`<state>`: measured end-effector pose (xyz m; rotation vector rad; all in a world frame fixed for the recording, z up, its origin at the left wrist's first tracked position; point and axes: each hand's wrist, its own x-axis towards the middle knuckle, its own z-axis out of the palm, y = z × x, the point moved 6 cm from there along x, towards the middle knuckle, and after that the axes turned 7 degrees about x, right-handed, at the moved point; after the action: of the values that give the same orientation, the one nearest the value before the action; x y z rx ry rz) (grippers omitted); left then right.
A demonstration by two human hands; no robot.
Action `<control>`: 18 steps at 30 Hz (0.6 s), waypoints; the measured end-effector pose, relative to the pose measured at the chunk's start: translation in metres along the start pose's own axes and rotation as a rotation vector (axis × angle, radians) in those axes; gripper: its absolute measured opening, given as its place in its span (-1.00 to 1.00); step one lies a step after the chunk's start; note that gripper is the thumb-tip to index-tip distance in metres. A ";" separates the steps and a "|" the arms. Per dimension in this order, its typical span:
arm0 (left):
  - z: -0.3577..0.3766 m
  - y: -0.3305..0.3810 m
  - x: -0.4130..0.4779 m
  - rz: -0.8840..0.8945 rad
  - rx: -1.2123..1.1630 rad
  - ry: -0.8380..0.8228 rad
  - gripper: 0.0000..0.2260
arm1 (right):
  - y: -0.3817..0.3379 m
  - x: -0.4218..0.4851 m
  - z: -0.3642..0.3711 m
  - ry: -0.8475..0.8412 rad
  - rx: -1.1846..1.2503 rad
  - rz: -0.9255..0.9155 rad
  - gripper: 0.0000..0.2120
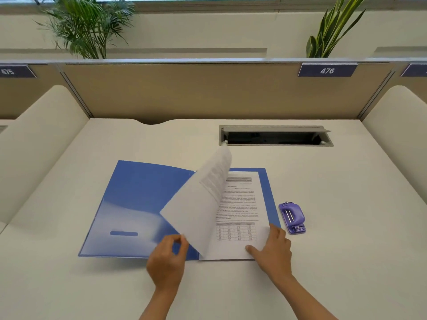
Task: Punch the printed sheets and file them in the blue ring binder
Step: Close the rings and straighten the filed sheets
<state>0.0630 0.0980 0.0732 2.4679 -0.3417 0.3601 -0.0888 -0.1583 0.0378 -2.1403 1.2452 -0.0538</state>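
The blue ring binder [136,204] lies open on the desk, its left cover flat. A printed sheet [240,211] with text and a table lies on the binder's right half. Another sheet [198,204] is lifted and curled over toward the left, its lower corner pinched by my left hand [168,262]. My right hand [272,250] lies flat with fingers spread on the lower right corner of the printed sheet. A purple hole punch [292,218] sits on the desk just right of the binder. The binder rings are hidden behind the lifted sheet.
An open cable tray slot [276,136] is set into the desk behind the binder. Beige partition walls [184,93] enclose the desk at the back and sides. Potted plants [85,26] stand beyond the partition.
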 end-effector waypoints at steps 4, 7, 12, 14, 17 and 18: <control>-0.011 -0.021 -0.007 -0.188 0.010 0.016 -0.80 | 0.003 0.003 0.003 -0.019 -0.039 0.065 -0.12; -0.014 -0.034 -0.013 -0.275 0.017 0.021 -0.85 | 0.004 0.006 0.005 -0.027 0.005 0.077 -0.10; -0.022 -0.050 -0.022 -0.476 0.020 0.084 -0.86 | 0.000 0.007 0.006 -0.036 0.007 0.084 -0.13; -0.023 -0.055 -0.026 -0.514 0.020 0.093 -0.86 | -0.001 0.008 0.005 -0.034 0.028 0.078 -0.14; -0.022 -0.060 -0.028 -0.513 0.031 0.097 -0.85 | -0.002 0.009 0.004 -0.029 0.016 0.077 -0.13; -0.022 -0.060 -0.029 -0.506 0.030 0.099 -0.85 | -0.003 0.008 0.003 -0.021 -0.026 0.077 -0.13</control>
<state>0.0520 0.1631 0.0485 2.4465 0.3293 0.2691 -0.0813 -0.1623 0.0352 -2.1081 1.3213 0.0180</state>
